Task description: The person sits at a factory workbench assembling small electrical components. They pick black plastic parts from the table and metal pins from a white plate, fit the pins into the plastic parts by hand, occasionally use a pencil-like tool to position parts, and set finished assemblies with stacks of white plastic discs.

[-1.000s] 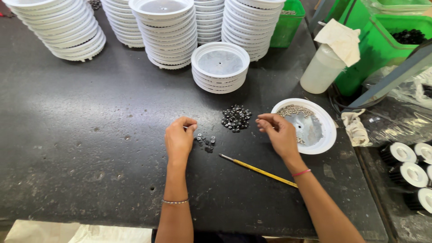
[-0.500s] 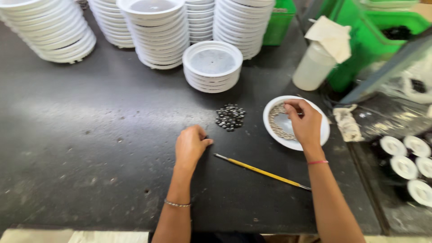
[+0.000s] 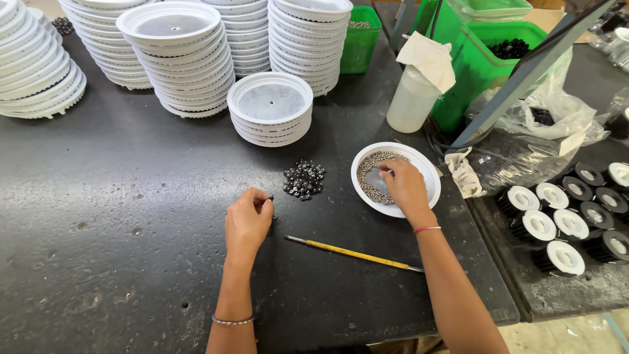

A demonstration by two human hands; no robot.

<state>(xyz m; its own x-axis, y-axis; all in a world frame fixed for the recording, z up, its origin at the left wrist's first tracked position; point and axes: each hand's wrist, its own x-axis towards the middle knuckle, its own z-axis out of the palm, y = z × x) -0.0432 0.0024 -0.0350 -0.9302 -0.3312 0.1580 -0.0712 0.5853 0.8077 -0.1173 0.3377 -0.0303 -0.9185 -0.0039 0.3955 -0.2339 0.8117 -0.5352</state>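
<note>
Since the earlier frame our right hand [image 3: 403, 187] stays in the dish [image 3: 427, 177], fingers pinching among silver beads [image 3: 367, 172]; left hand [image 3: 247, 219] curls onto few dark parts [image 3: 271, 208]. One brush [image 3: 354, 254], one dark pile [image 3: 303, 179] unsorted; six plate stacks [image 3: 270, 108] visible beyond.

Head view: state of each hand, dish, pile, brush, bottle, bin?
left hand: fingers pinched on small dark parts on table
right hand: fingertips in white dish
white dish: holds small metal beads
dark parts pile: loose on table
yellow brush: lying flat, untouched
plastic bottle: upright, cloth over top
green bin: open, dark parts inside
</note>
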